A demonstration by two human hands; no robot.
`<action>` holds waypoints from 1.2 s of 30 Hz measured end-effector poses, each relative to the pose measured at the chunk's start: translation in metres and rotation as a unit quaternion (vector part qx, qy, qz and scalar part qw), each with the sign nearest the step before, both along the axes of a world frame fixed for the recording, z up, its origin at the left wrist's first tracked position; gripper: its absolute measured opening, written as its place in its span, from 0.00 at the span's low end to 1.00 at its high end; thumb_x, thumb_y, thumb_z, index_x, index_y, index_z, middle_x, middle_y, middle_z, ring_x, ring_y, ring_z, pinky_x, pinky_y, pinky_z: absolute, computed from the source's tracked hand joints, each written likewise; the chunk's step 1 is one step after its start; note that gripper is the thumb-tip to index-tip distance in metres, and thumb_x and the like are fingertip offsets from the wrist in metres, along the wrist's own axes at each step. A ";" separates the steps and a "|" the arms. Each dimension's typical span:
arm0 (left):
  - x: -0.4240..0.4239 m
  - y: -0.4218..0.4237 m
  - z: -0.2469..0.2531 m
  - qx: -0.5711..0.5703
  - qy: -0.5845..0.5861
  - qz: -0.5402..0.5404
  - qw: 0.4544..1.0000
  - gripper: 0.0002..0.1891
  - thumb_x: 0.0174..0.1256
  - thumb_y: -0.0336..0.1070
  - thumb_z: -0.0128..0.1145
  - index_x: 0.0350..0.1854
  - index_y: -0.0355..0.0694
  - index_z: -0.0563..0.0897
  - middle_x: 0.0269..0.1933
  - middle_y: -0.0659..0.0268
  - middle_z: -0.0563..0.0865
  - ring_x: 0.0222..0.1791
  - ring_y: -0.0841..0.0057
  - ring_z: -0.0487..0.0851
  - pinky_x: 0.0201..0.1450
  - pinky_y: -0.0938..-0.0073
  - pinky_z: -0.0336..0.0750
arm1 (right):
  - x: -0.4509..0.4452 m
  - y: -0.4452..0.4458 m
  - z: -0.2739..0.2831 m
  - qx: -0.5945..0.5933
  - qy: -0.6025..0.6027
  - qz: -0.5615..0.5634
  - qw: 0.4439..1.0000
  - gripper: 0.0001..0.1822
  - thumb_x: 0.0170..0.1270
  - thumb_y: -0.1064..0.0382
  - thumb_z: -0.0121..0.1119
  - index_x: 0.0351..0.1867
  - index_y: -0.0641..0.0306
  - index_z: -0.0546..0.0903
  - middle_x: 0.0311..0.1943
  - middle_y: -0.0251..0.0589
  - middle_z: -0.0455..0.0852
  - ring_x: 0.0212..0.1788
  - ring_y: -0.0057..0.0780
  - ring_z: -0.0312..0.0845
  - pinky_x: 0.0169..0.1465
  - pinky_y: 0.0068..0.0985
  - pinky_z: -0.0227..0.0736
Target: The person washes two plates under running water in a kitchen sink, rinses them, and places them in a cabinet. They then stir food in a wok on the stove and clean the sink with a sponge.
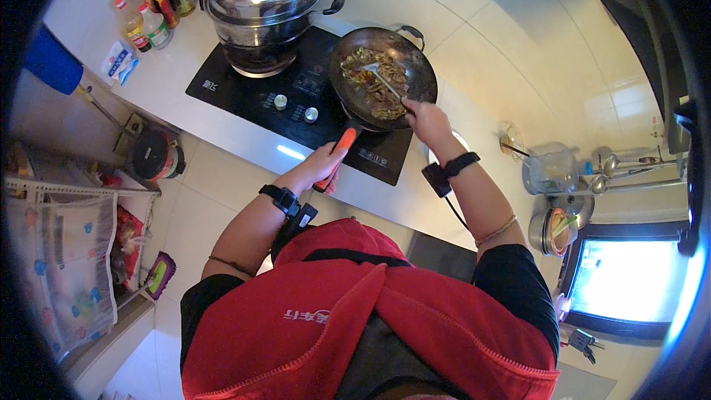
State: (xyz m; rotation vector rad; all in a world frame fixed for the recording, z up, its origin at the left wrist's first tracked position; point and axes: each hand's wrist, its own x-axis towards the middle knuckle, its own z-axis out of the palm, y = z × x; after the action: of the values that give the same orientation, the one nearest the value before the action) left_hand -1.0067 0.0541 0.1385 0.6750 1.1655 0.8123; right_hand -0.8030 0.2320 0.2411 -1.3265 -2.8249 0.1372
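My left hand (324,166) grips the orange-and-black handle (343,143) of a dark wok (417,81), which rests on the right side of a black two-zone cooktop (278,89). In my right hand (427,121) is a metal spatula (385,80), its blade down in the food inside the wok. That food (391,71) looks like browned strips of meat or noodles with pale green-yellow pieces; its exact kind is hard to tell. The spatula's grip end is hidden by my fingers.
A lidded steel steamer pot (261,11) stands on the cooktop's left zone. Beyond it are several sauce bottles (157,26) and a white-and-blue packet (119,62). Two control knobs (295,108) sit near the front. Ladles (605,175) and a clear plastic container (550,173) are at the right wall.
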 end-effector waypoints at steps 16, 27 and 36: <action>-0.001 -0.001 -0.002 0.019 -0.008 -0.005 1.000 0.18 0.75 0.53 0.40 0.43 0.42 0.65 0.21 0.63 0.75 0.13 0.70 0.78 0.13 0.71 0.73 | 0.017 -0.014 -0.028 -0.063 0.100 -0.037 0.992 0.20 0.55 0.63 0.63 0.50 0.63 0.81 0.42 0.57 0.84 0.45 0.54 0.80 0.52 0.39 0.75; -0.001 0.002 -0.006 0.001 0.007 -0.011 1.000 0.19 0.74 0.54 0.40 0.49 0.41 0.65 0.23 0.64 0.76 0.14 0.71 0.79 0.14 0.72 0.77 | -0.007 0.063 -0.007 -0.039 0.147 -0.093 0.984 0.20 0.53 0.62 0.64 0.49 0.64 0.83 0.41 0.56 0.85 0.44 0.47 0.83 0.50 0.34 0.76; -0.003 0.003 -0.012 0.016 0.004 -0.017 1.000 0.20 0.74 0.55 0.41 0.48 0.41 0.64 0.22 0.63 0.75 0.13 0.71 0.79 0.14 0.70 0.76 | 0.052 0.012 0.048 -0.135 0.069 0.008 0.988 0.18 0.52 0.64 0.65 0.47 0.64 0.84 0.41 0.54 0.85 0.42 0.45 0.84 0.48 0.31 0.77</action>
State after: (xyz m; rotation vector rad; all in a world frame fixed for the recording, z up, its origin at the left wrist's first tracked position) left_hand -1.0097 0.0570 0.1263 0.7227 1.1471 0.8012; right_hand -0.7512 0.2438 0.2887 -1.2786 -2.7744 0.6070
